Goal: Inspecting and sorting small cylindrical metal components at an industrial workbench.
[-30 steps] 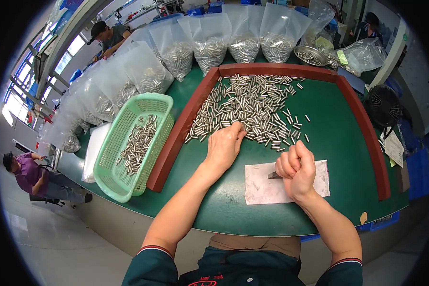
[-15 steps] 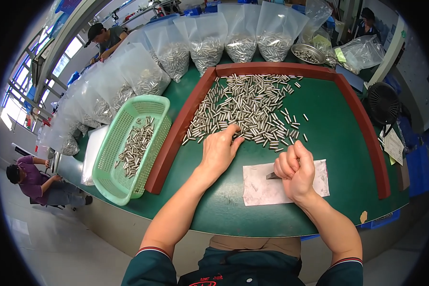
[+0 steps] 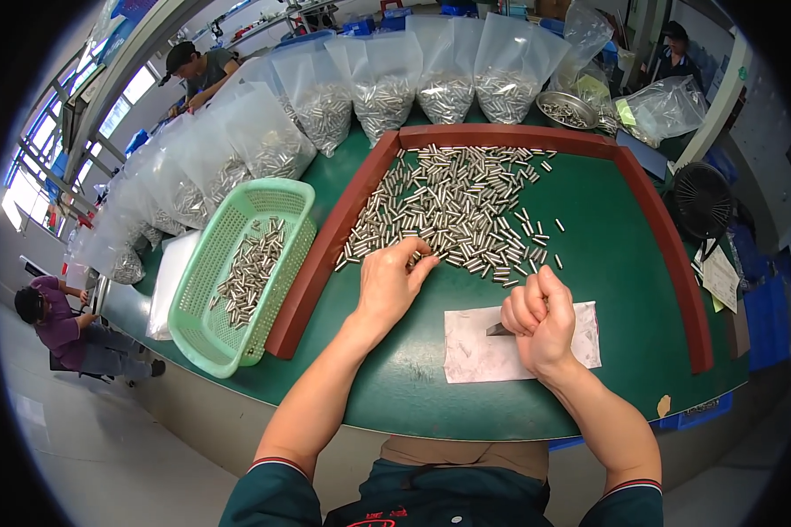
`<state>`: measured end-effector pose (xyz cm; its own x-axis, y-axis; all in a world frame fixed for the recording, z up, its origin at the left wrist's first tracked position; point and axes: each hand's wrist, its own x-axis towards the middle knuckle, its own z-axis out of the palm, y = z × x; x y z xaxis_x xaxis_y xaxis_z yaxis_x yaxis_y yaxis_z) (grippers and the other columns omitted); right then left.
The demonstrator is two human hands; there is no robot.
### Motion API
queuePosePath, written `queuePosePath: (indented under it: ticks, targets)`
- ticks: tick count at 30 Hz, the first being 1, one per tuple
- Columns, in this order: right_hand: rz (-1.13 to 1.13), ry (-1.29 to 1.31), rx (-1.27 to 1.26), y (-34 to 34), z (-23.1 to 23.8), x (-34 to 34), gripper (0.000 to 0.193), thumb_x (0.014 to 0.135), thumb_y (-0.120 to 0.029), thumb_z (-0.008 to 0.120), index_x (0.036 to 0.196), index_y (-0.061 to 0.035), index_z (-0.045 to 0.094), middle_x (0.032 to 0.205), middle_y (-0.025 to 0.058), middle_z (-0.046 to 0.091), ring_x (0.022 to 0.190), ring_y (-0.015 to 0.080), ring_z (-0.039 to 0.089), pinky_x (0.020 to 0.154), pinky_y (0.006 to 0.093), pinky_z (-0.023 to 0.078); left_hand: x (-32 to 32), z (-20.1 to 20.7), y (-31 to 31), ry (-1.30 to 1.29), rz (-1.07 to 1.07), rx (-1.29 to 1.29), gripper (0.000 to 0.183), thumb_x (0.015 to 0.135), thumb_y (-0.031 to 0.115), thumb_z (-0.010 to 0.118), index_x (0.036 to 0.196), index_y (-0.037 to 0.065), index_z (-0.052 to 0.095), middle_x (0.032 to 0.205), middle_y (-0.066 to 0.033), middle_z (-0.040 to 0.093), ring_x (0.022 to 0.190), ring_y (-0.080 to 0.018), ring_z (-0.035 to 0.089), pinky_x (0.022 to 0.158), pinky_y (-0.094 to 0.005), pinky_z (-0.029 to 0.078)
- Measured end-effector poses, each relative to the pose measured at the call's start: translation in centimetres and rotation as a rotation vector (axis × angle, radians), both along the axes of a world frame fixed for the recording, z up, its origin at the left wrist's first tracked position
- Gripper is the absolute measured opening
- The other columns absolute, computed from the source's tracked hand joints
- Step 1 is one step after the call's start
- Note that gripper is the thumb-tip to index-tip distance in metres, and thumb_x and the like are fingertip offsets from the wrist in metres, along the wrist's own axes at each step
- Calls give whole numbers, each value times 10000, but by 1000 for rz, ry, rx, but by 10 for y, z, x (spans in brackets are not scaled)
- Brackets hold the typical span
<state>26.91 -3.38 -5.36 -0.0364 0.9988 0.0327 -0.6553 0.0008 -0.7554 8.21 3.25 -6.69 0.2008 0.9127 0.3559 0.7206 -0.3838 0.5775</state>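
Metal pins [image 3: 453, 198] lie heaped on the green worktop [image 3: 606, 224]. Left hand [image 3: 387, 285]: grip narrow at the heap's near edge; whether it pinches a pin cannot be told. Right hand [image 3: 543, 323]: grip closed round a dark tool [image 3: 498, 330] over a pale sheet [image 3: 473, 358]; only its tip shows. Light fingertip contact probably best separates single pins.

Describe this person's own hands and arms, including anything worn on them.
The left hand and right hand are bare, with no gloves, rings or watch visible. The forearms are bare too, below short dark green sleeves trimmed with red and white stripes.
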Motion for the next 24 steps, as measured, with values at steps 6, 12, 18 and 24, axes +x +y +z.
queuePosePath:
  ticks: [6, 12, 18, 24]
  targets:
    - [1, 11, 10, 1, -1, 0, 455, 925, -266, 311, 499, -119, 245, 405, -1, 247, 386, 83, 157, 375, 248, 161, 9, -15, 6, 99, -57, 66, 127, 723, 135, 658, 786, 36, 610, 574, -118, 572, 514, -250, 569, 486, -342, 434]
    - [-10, -7, 2, 2, 0, 2, 455, 925, -267, 311, 500, -120, 241, 404, -1, 243, 387, 84, 160, 376, 248, 159, 8, -12, 7, 135, -117, 227, 109, 748, 103, 622, 824, 28, 602, 571, -109, 556, 485, -211, 540, 483, -324, 424]
    - [-10, 0, -16, 1, -1, 1, 449, 922, -268, 315, 505, -118, 241, 404, 3, 243, 391, 87, 159, 376, 251, 158, -7, 5, 5, -1408, -480, -982, 72, 862, 119, 526, 841, 81, 468, 783, -38, 492, 481, -19, 270, 445, -148, 248]
    - [-14, -19, -20, 1, -1, 0, 455, 919, -287, 310, 499, -128, 239, 394, -9, 221, 371, 91, 147, 374, 254, 158, -5, -2, 5, -1445, -517, -1020, 121, 854, 80, 525, 975, 67, 522, 823, -48, 511, 502, -24, 299, 464, -153, 274]
